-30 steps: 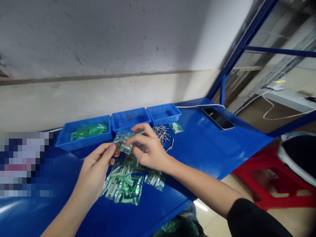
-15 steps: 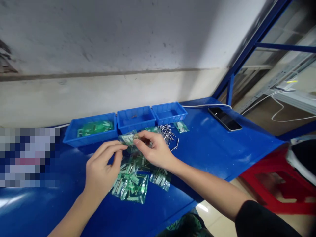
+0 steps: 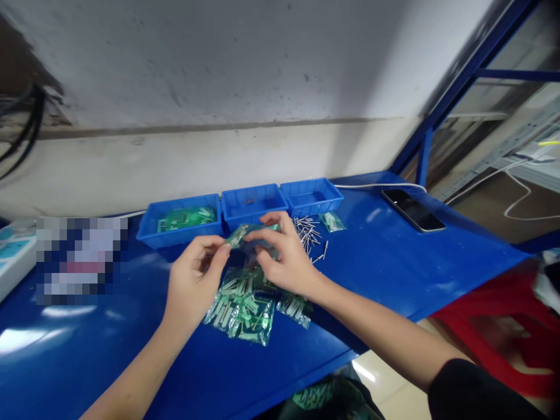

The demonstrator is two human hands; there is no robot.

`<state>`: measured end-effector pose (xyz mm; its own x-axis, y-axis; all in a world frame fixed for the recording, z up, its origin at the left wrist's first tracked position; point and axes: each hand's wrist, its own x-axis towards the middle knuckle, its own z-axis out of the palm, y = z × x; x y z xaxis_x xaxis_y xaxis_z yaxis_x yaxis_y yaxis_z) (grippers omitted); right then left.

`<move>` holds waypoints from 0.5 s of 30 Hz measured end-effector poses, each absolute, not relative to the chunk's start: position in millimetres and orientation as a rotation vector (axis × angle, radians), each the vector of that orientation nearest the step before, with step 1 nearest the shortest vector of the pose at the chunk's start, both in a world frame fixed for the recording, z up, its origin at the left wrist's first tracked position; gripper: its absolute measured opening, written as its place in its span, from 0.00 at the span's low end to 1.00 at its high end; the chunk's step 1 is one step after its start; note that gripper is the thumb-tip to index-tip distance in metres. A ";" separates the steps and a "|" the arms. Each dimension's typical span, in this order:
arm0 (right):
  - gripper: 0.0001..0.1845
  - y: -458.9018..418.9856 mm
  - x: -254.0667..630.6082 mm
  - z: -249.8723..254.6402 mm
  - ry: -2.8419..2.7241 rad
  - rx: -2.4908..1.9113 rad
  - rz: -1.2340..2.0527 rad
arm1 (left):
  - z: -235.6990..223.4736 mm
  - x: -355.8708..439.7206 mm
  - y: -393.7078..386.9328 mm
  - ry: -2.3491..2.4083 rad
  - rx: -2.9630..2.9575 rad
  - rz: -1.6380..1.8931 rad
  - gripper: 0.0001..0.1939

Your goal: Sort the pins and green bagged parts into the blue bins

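Both my hands pinch one small clear plastic bag (image 3: 246,234) of green and silver parts, held just above a blue table (image 3: 394,256). My left hand (image 3: 196,280) grips its left edge with thumb and fingers closed. My right hand (image 3: 284,259) holds its right side, fingers curled over the top. Under my hands lies a pile of similar bags (image 3: 245,303). Several loose silver pins (image 3: 310,232) lie just right of my right hand.
Three blue trays stand along the wall: a left tray (image 3: 175,228) with green bags, a middle tray (image 3: 254,204), a right tray (image 3: 312,197). One small bag (image 3: 332,221) and a phone (image 3: 413,210) with a white cable lie to the right. A red stool (image 3: 494,332) stands beyond the table edge.
The view has shifted left, so everything sits further right in frame. My hands have kept hold of the small bag and turned it a little between the fingers.
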<state>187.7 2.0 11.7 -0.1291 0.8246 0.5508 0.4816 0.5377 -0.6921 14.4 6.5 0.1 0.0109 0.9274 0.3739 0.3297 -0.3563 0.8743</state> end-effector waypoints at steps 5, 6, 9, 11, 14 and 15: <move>0.17 1.8 185.4 19.5 -1.636 -1.052 0.977 | 7.6 15.6 0.1 1.184 2.418 1.410 0.05; 0.17 1.4 184.9 19.5 -1.613 -1.051 0.999 | 8.1 15.6 -0.4 1.179 2.464 1.390 0.06; 0.11 0.4 184.1 15.3 -1.661 -1.042 0.810 | 8.1 14.4 0.3 1.220 2.330 1.273 0.05; 0.12 0.5 185.2 11.1 -1.768 -0.977 0.653 | 8.0 12.9 2.0 1.231 2.059 1.175 0.10; 0.23 1.8 188.8 6.1 -1.912 -0.880 0.517 | 7.9 11.4 3.9 1.157 1.576 1.127 0.18; 0.25 2.2 189.9 5.2 -1.943 -0.874 0.479 | 7.8 11.5 3.9 1.125 1.452 1.122 0.18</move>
<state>189.9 2.2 5.2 -0.3231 0.7406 0.5892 0.3817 0.6717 -0.6350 11.5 3.9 7.8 0.1554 0.9819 0.1085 0.1109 -0.1265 0.9857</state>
